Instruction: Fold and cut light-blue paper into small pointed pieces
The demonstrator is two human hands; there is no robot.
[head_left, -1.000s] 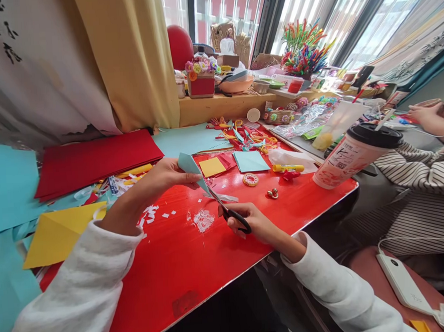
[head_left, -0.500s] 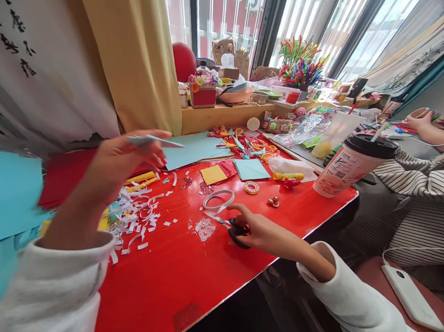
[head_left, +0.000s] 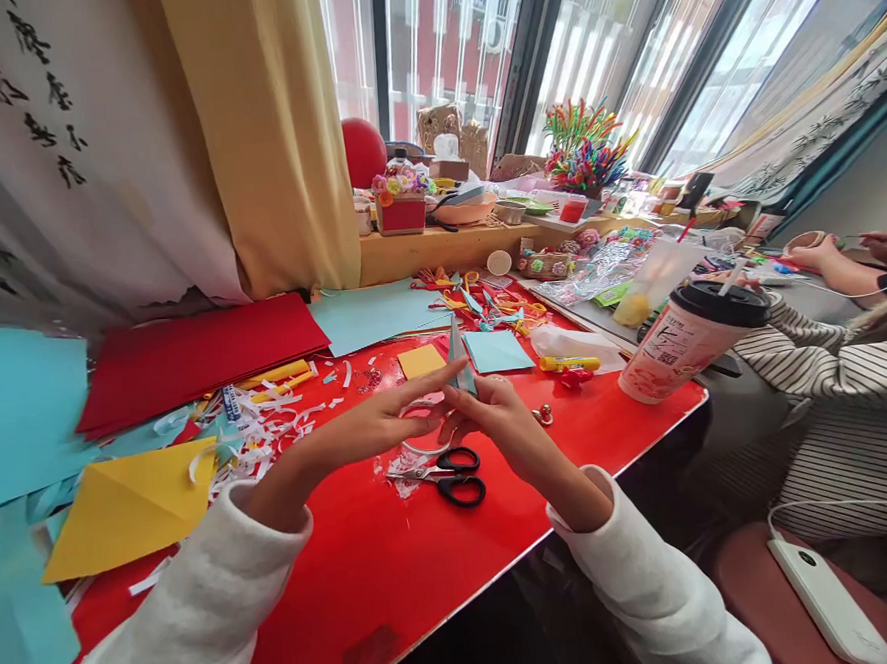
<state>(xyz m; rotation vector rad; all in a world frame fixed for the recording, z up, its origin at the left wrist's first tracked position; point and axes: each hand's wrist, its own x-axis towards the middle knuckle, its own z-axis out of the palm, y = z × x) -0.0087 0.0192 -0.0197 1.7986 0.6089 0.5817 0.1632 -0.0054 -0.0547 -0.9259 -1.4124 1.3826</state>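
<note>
Both my hands meet over the middle of the red table, pinching a small folded light blue paper that points upward. My left hand holds it from the left, and my right hand grips its lower right side. Just below them, black-handled scissors lie on the table, blades to the left over white scraps. A roll of white tape is partly hidden behind my fingers. Behind my hands are a yellow paper square and a light blue square stack.
A lidded cup stands at the right, near a yellow glue stick. Red sheets, a creased yellow sheet and white paper strips lie left. Another person's hand is far right.
My left hand has moved right and down with the folded blue paper. My right hand has let go of the scissors and come up to the paper.
</note>
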